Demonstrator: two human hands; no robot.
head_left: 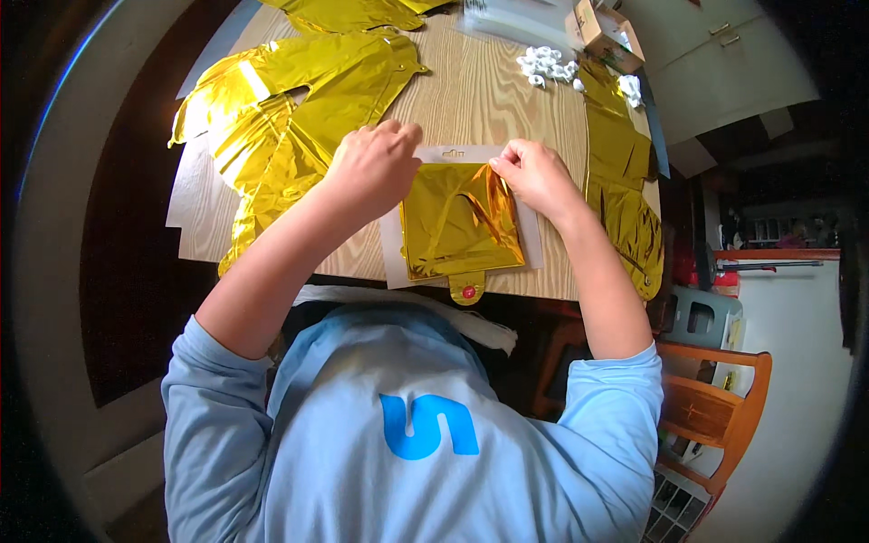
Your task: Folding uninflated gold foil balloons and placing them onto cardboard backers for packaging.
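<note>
Foil (439,226), gold and folded, on pale card (393,253) at centre of frame. Pinched at upper right corner by right hand (541,184). Near upper left corner, left hand (374,167), curled; cannot tell whether gripping. At upper left of frame, wrinkled gold sheets (339,100).

My feed doesn't show what the left hand (376,170) touches; its fingertips are hidden. Beyond it, the upper edge crops a gold foil piece (348,14). Past the right hand (540,178), I find clear plastic (520,20) blurred, white bits (546,63) too small to identify.
</note>
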